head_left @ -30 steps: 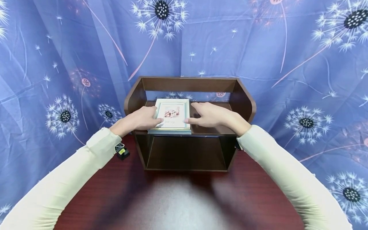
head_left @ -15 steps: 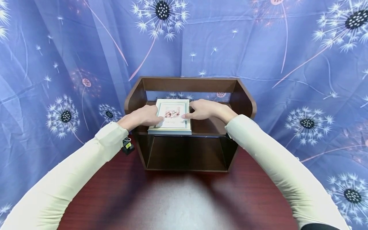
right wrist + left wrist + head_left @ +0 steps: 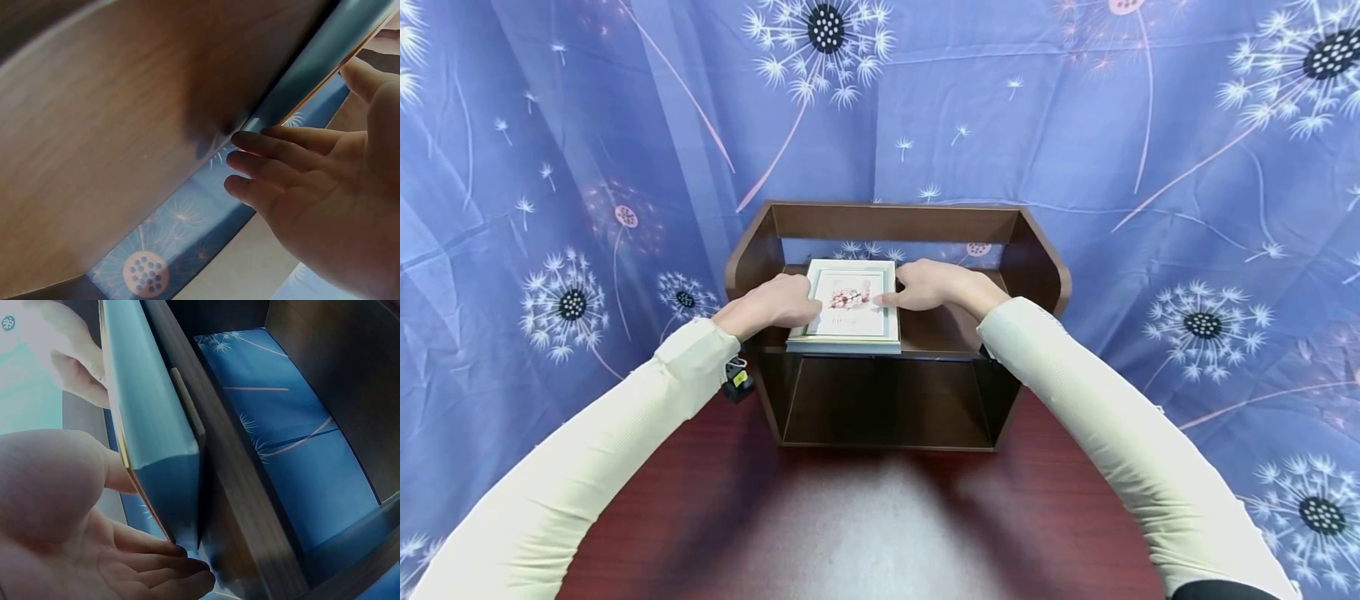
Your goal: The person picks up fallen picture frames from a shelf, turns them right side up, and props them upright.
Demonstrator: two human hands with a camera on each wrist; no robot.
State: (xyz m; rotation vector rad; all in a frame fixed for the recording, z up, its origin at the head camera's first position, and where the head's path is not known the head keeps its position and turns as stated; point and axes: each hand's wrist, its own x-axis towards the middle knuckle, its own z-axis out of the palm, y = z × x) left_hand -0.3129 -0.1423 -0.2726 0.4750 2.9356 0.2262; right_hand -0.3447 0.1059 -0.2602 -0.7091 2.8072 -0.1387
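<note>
A picture frame (image 3: 844, 321) with pale blue edges and a pink flower print lies face up on the upper board of a dark brown shelf unit (image 3: 887, 218), left of its middle. My left hand (image 3: 777, 302) holds its left side, thumb on the face edge; in the left wrist view the fingers of that hand (image 3: 56, 494) reach round the lower corner. Along the opposite side my right hand (image 3: 934, 285) grips, its thumb laid over the face. The right wrist view shows the other fingers (image 3: 275, 150) extended at the blue edge, tips close to the board.
Under the upper board is a lower compartment (image 3: 887, 404). The unit stands on a glossy red-brown table (image 3: 865, 525), in front of a blue dandelion-print curtain (image 3: 940, 108). A small black device (image 3: 739, 380) hangs by my left wrist.
My right hand has shifted left against the frame, its fingers drawn in from reaching forward. My left hand has edged slightly up and right. The frame has stayed nearly in place.
</note>
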